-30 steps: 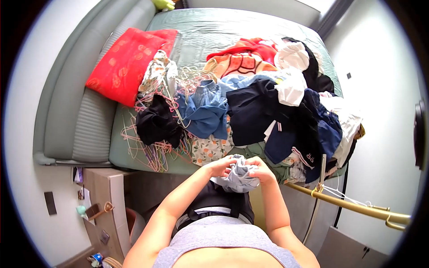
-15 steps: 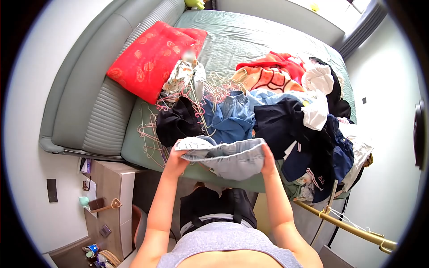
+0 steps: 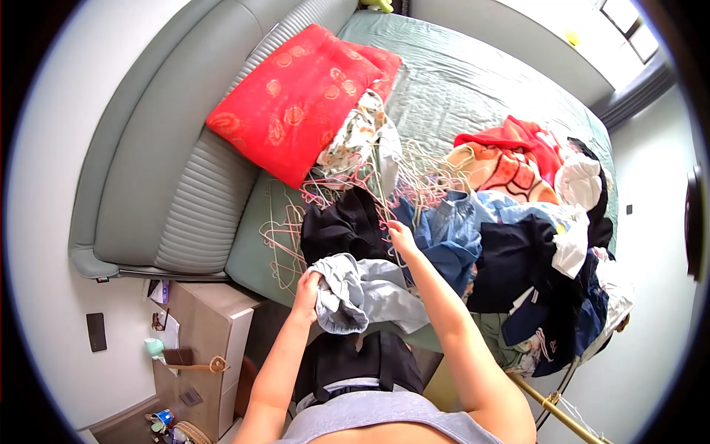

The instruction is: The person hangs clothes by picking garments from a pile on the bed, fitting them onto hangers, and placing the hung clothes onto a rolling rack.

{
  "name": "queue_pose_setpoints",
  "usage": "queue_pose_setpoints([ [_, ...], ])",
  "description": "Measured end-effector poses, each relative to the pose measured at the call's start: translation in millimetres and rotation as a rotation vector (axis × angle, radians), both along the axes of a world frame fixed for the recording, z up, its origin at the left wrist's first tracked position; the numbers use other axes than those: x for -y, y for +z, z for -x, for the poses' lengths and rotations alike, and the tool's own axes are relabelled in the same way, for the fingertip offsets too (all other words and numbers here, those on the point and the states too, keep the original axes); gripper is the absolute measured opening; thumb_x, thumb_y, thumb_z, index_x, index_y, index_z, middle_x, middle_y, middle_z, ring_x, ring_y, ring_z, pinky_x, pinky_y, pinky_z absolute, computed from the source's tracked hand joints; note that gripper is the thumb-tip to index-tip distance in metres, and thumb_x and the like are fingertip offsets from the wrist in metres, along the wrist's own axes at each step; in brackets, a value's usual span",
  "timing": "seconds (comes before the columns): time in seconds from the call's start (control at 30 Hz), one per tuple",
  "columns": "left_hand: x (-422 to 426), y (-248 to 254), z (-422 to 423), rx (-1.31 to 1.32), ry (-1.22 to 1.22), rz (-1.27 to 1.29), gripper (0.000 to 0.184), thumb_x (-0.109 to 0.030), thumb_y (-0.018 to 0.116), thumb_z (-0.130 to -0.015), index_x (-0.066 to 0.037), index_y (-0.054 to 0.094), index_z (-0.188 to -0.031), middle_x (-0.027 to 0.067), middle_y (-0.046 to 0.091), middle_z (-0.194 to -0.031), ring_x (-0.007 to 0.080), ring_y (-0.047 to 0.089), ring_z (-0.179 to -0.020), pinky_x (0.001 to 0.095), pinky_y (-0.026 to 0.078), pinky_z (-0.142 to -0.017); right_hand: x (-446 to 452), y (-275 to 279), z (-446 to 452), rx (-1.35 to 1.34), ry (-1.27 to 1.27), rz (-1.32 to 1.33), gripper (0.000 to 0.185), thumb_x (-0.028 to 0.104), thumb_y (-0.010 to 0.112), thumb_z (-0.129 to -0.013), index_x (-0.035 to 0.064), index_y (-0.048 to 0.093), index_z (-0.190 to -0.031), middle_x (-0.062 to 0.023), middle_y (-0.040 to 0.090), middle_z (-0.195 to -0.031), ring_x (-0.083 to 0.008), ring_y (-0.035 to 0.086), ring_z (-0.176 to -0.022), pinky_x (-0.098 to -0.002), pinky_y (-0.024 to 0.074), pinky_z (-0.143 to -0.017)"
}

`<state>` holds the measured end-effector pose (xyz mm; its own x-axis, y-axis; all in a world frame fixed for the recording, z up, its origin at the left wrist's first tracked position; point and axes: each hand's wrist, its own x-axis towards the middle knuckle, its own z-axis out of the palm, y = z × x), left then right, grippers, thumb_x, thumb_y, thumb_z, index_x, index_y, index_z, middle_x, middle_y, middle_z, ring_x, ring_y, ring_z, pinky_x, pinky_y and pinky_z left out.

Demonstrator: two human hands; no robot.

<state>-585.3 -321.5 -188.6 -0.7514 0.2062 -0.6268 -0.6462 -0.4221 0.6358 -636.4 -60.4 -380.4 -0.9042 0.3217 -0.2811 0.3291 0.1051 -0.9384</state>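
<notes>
My left hand (image 3: 307, 296) is closed on the elastic waistband of pale blue-grey trousers (image 3: 392, 292). The waist is bunched towards me, and the legs lie across the bed's near edge. My right hand (image 3: 401, 237) reaches past them, its fingers pinched at a thin pinkish clothes hanger (image 3: 383, 216) between a black garment (image 3: 344, 226) and blue jeans (image 3: 447, 237). Behind these lies a tangled heap of hangers (image 3: 425, 174).
A red patterned pillow (image 3: 296, 103) rests against the grey headboard (image 3: 200, 214). Piled clothes, including a dark navy garment (image 3: 514, 259), cover the right side of the bed. A wooden cabinet (image 3: 200, 318) stands at left, and a gold rail (image 3: 562, 414) at lower right.
My right hand has let go of the trousers' waistband and moved forward to the hangers. My left hand has lowered the trousers, which now hang bunched from it. The view has shifted left.
</notes>
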Motion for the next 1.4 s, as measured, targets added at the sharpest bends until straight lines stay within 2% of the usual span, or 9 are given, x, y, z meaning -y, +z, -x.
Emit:
queue_pose_setpoints([
  [0.13, 17, -6, 17, 0.010, 0.041, 0.002, 0.021, -0.015, 0.048, -0.090, -0.001, 0.058, -0.103, 0.0100, 0.063, -0.096, 0.0205, 0.063, -0.087, 0.0337, 0.052, -0.078, -5, -22, 53, 0.040, 0.148, -0.608, 0.038, 0.012, 0.064, -0.071, 0.0012, 0.055, -0.107, -0.0210, 0.059, -0.105, -0.0367, 0.055, -0.101, -0.0424, 0.0437, -0.088],
  [0.3, 36, -21, 24, 0.068, 0.073, 0.031, 0.018, -0.011, 0.048, -0.088, -0.002, 0.058, -0.101, 0.0101, 0.063, -0.095, 0.0206, 0.063, -0.086, 0.0337, 0.052, -0.077, -4, -14, 75, 0.530, 0.398, -0.826, 0.040, 0.030, 0.067, -0.071, 0.0098, 0.059, -0.105, -0.0150, 0.061, -0.104, -0.0307, 0.060, -0.097, -0.0421, 0.0481, -0.081],
  [0.43, 33, -26, 23, 0.103, 0.096, 0.017, 0.018, -0.011, 0.049, -0.088, -0.002, 0.058, -0.100, 0.0105, 0.063, -0.094, 0.0210, 0.063, -0.086, 0.0347, 0.053, -0.077, 6, -14, 63, 0.312, 0.247, -0.341, 0.041, 0.043, 0.058, -0.083, 0.0050, 0.067, -0.070, -0.0131, 0.062, -0.062, -0.0262, 0.064, -0.064, -0.0382, 0.0482, -0.064],
  [0.63, 4, -28, 23, 0.096, 0.016, -0.032, 0.019, -0.012, 0.051, -0.088, -0.002, 0.058, -0.102, 0.0104, 0.063, -0.095, 0.0211, 0.064, -0.085, 0.0356, 0.053, -0.076, 13, 65, -18, -0.180, -0.108, -0.190, 0.038, 0.028, 0.050, -0.093, -0.0004, 0.049, -0.067, -0.0077, 0.045, -0.052, -0.0143, 0.043, -0.049, -0.0326, 0.0366, -0.049],
  [0.8, -40, -13, 16, 0.073, -0.035, -0.067, 0.014, -0.006, 0.053, -0.086, -0.002, 0.058, -0.098, 0.0083, 0.063, -0.091, 0.0189, 0.063, -0.082, 0.0322, 0.052, -0.074, -33, 133, -123, -0.196, -0.492, 0.249, 0.041, 0.023, 0.049, -0.095, 0.0077, 0.044, -0.057, 0.0045, 0.040, -0.050, -0.0047, 0.036, -0.044, -0.0227, 0.0280, -0.040],
  [1.0, -98, -16, -17, -0.197, -0.083, 0.095, 0.017, -0.001, 0.064, -0.078, -0.006, 0.058, -0.093, 0.0011, 0.063, -0.088, 0.0102, 0.060, -0.080, 0.0243, 0.048, -0.072, -62, 191, -251, -0.359, -0.392, 0.106, 0.022, 0.005, 0.059, -0.085, 0.0059, 0.047, -0.066, -0.0003, 0.049, -0.058, -0.0079, 0.049, -0.051, -0.0239, 0.0459, -0.056],
  [1.03, -108, -7, -25, -0.223, -0.087, 0.125, 0.018, -0.001, 0.066, -0.077, -0.007, 0.058, -0.092, 0.0002, 0.062, -0.087, 0.0090, 0.059, -0.079, 0.0233, 0.047, -0.072, -65, 194, -257, -0.442, -0.344, 0.171, 0.012, 0.001, 0.062, -0.081, 0.0040, 0.050, -0.084, -0.0027, 0.054, -0.064, -0.0096, 0.053, -0.056, -0.0248, 0.0480, -0.063],
  [1.2, -144, 7, -67, -0.480, -0.236, 0.277, 0.023, -0.004, 0.072, -0.070, -0.006, 0.054, -0.085, 0.0000, 0.059, -0.084, 0.0072, 0.054, -0.075, 0.0228, 0.044, -0.069, -102, 222, -268, -0.483, -0.482, 0.171, 0.042, 0.004, 0.060, -0.084, 0.0007, 0.043, -0.122, 0.0004, 0.056, -0.074, -0.0065, 0.053, -0.067, -0.0203, 0.0433, -0.059],
  [1.4, -187, 19, -80, -0.642, -0.112, 0.525, 0.024, -0.010, 0.070, -0.072, -0.004, 0.053, -0.088, 0.0011, 0.057, -0.082, 0.0092, 0.052, -0.074, 0.0251, 0.043, -0.069, -108, 282, -320, -0.379, -0.333, -0.142, 0.016, 0.006, 0.055, -0.088, 0.0000, 0.064, -0.100, 0.0045, 0.053, -0.072, -0.0015, 0.043, -0.057, -0.0171, 0.0345, -0.051],
])
